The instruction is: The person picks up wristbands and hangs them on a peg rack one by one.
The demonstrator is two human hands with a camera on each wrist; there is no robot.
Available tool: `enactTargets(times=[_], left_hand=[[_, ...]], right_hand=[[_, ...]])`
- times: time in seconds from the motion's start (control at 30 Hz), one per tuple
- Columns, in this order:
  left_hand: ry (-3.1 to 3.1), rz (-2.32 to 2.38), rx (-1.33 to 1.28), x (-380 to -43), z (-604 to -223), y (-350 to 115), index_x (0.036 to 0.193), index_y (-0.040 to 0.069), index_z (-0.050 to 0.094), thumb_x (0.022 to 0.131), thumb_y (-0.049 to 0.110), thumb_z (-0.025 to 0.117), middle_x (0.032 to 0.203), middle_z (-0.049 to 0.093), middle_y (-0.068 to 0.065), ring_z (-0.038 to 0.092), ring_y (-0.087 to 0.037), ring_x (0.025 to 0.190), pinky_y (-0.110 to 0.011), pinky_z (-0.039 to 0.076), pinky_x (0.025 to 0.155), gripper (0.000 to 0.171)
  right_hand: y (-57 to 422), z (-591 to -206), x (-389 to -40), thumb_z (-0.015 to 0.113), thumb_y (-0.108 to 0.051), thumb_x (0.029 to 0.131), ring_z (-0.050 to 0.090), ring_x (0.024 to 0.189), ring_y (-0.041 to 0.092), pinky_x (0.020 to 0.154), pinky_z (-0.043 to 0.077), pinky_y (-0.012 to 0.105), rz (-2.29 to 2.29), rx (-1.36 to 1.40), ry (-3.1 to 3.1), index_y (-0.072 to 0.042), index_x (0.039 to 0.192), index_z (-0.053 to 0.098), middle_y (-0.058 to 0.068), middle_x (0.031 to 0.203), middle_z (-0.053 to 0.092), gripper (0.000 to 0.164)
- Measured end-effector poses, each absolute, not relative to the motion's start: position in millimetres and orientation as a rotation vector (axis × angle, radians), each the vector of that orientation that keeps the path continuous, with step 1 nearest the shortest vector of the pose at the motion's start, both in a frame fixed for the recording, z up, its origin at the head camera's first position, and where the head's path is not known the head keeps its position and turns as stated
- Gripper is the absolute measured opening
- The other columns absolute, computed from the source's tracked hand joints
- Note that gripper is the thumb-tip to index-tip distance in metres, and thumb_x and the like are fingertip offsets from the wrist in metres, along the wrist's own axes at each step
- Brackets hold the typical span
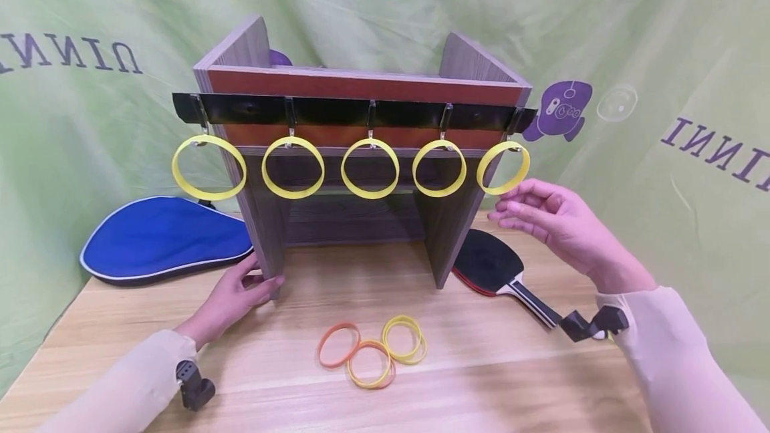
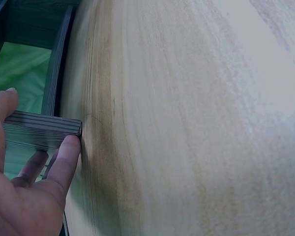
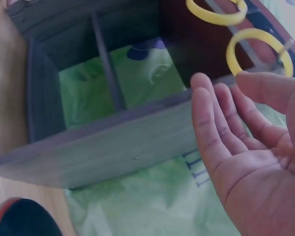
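Observation:
A grey wood-grain shelf (image 1: 451,226) stands on the table, with a black strip (image 1: 331,111) across its red front board. Several yellow rings hang in a row from hooks on that strip. My left hand (image 1: 231,296) grips the bottom front of the shelf's left side panel (image 2: 44,127), thumb on one face and fingers on the other. Beside the shelf's right side, my right hand (image 1: 559,226) is raised just below the rightmost yellow ring (image 1: 527,164). Its fingers are loosely bent with nothing held, as the right wrist view also shows in the palm (image 3: 255,179).
Loose orange and yellow rings, one being an orange ring (image 1: 321,346), lie in front of the shelf. A blue paddle case (image 1: 162,236) is at the left, and a black table tennis paddle (image 1: 488,262) lies at the right. A green curtain (image 1: 361,5) hangs behind.

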State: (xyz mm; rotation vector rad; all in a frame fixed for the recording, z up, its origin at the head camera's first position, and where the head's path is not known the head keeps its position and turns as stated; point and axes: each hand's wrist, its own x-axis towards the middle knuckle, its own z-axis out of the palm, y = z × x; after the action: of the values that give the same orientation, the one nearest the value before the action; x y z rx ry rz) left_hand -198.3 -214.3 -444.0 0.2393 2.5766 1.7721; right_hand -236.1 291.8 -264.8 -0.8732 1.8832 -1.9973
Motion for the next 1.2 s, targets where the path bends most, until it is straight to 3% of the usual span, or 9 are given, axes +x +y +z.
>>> enactTargets(times=[0.1, 0.23, 0.33, 0.57, 0.67, 0.8, 0.97, 1.2], left_hand=[[2.572, 1.773, 0.251, -199.4, -444.5, -213.8, 0.156, 0.005, 0.042, 0.101, 0.019, 0.07, 0.15, 0.052, -0.03, 0.07, -0.025, 0.115, -0.025, 0.061, 0.083, 0.063], [2.571, 1.785, 0.239, -200.0, -444.9, -213.8, 0.155, 0.005, 0.044, 0.101, 0.018, 0.071, 0.148, 0.052, -0.029, 0.07, -0.023, 0.114, -0.024, 0.061, 0.082, 0.062], [2.567, 1.792, 0.232, -199.8, -444.7, -214.2, 0.154, 0.006, 0.044, 0.101, 0.017, 0.071, 0.148, 0.052, -0.03, 0.07, -0.027, 0.115, -0.024, 0.061, 0.082, 0.061], [2.574, 1.776, 0.218, -198.9, -445.0, -216.6, 0.154, 0.005, 0.044, 0.101, 0.019, 0.071, 0.148, 0.052, -0.03, 0.068, -0.032, 0.117, -0.023, 0.06, 0.083, 0.061], [2.581, 1.771, 0.222, -198.6, -445.6, -217.0, 0.154, 0.006, 0.044, 0.101, 0.019, 0.071, 0.148, 0.052, -0.03, 0.069, -0.031, 0.117, -0.022, 0.06, 0.083, 0.061], [2.574, 1.784, 0.238, -198.3, -445.7, -216.2, 0.154, 0.005, 0.044, 0.101, 0.018, 0.07, 0.149, 0.051, -0.031, 0.069, -0.032, 0.116, -0.023, 0.061, 0.082, 0.06], [2.564, 1.796, 0.227, -198.3, -445.5, -215.1, 0.154, 0.006, 0.045, 0.101, 0.017, 0.071, 0.149, 0.051, -0.03, 0.069, -0.032, 0.115, -0.023, 0.061, 0.081, 0.06], [2.554, 1.797, 0.223, -198.6, -445.7, -214.7, 0.155, 0.007, 0.043, 0.101, 0.017, 0.07, 0.149, 0.051, -0.03, 0.069, -0.032, 0.117, -0.023, 0.061, 0.082, 0.061]], right_hand=[[285.9, -277.2, -228.7, 0.051, 0.007, 0.105, 0.078, 0.106, 0.017, 0.095, 0.061, 0.028, -1.858, -0.846, 2.041, -0.002, 0.121, 0.064, 0.004, 0.111, 0.078, 0.022], [267.5, -297.3, -223.5, 0.058, -0.001, 0.105, 0.078, 0.103, 0.018, 0.093, 0.062, 0.029, -1.658, -0.802, 2.176, 0.007, 0.124, 0.059, 0.003, 0.11, 0.079, 0.021], [248.8, -314.1, -222.1, 0.06, -0.003, 0.105, 0.078, 0.101, 0.019, 0.092, 0.063, 0.033, -1.568, -0.804, 2.156, 0.015, 0.126, 0.056, 0.008, 0.108, 0.078, 0.028], [214.2, -352.8, -223.3, 0.063, -0.007, 0.103, 0.076, 0.097, 0.018, 0.09, 0.064, 0.037, -1.415, -0.697, 2.098, 0.011, 0.123, 0.06, 0.026, 0.11, 0.072, 0.027], [205.9, -370.1, -226.2, 0.062, -0.005, 0.101, 0.075, 0.097, 0.022, 0.09, 0.064, 0.037, -1.375, -0.642, 2.115, 0.014, 0.122, 0.06, 0.03, 0.109, 0.071, 0.028], [198.7, -391.0, -227.3, 0.061, -0.003, 0.099, 0.074, 0.089, 0.024, 0.085, 0.065, 0.039, -1.329, -0.605, 2.154, 0.016, 0.118, 0.06, 0.025, 0.099, 0.073, 0.027], [192.1, -408.0, -223.6, 0.061, -0.001, 0.096, 0.066, 0.077, 0.019, 0.075, 0.063, 0.034, -1.257, -0.601, 2.209, 0.01, 0.105, 0.065, 0.012, 0.085, 0.068, 0.014], [184.5, -416.8, -219.2, 0.062, 0.003, 0.091, 0.057, 0.068, 0.015, 0.063, 0.056, 0.025, -1.2, -0.587, 2.26, 0.006, 0.098, 0.067, 0.013, 0.079, 0.066, 0.009]])
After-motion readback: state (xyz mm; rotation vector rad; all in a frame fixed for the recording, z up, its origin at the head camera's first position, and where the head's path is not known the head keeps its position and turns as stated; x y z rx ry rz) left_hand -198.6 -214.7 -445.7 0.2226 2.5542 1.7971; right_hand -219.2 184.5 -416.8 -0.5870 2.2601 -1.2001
